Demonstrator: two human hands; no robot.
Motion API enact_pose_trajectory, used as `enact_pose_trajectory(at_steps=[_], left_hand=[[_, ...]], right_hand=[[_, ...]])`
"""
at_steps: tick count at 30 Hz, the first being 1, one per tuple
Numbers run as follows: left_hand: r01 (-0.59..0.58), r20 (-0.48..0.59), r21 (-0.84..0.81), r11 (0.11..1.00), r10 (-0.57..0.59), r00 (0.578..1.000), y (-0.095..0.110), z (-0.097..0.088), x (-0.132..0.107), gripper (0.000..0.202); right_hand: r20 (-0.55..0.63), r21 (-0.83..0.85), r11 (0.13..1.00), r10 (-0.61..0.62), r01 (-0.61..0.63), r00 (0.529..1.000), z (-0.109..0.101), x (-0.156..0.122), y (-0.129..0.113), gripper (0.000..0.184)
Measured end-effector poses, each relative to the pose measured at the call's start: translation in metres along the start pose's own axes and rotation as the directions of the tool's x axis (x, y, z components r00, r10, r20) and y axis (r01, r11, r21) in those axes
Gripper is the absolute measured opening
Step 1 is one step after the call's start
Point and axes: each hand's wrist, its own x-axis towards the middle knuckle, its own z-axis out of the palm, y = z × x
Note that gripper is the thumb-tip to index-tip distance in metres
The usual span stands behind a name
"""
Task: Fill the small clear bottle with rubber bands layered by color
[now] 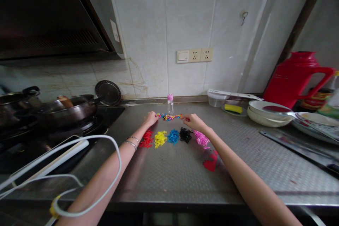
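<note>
A narrow strip of mixed coloured rubber bands [168,117] stretches between my two hands above the sorted heaps. My left hand [152,118] is closed, its fingertips at the strip's left end. At the right end, the fingers of my right hand [192,120] are pinched together on the bands. Whether the strip hangs or rests on the counter I cannot tell. In front lie separate heaps: red bands [146,138], yellow bands [160,138], blue bands [173,136], black bands [185,135] and pink bands [201,138]. Just behind the strip stands a small clear bottle [170,105] with a pink cap.
A red heart-shaped piece [211,162] lies on the metal counter [172,183]. Pans [66,111] sit on the stove at left, with a white cable [118,155] looping over my left forearm. Bowls [267,120], a cleaver [296,148] and a red thermos [293,81] are at right.
</note>
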Motion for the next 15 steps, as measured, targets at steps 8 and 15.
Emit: enact_pose_trajectory(at_steps=[8, 15], left_hand=[[0.064, -0.031, -0.016, 0.998, -0.065, 0.997, 0.0081, -0.0021, -0.0045, 0.016], [0.062, -0.066, -0.085, 0.994, -0.067, 0.996, 0.0048, -0.0041, -0.002, 0.015]], right_hand=[[0.003, -0.004, 1.0, -0.012, 0.012, 1.0, 0.0031, 0.0004, 0.0059, 0.032], [-0.007, 0.001, 1.0, -0.023, 0.023, 1.0, 0.0014, -0.0017, 0.0061, 0.032]])
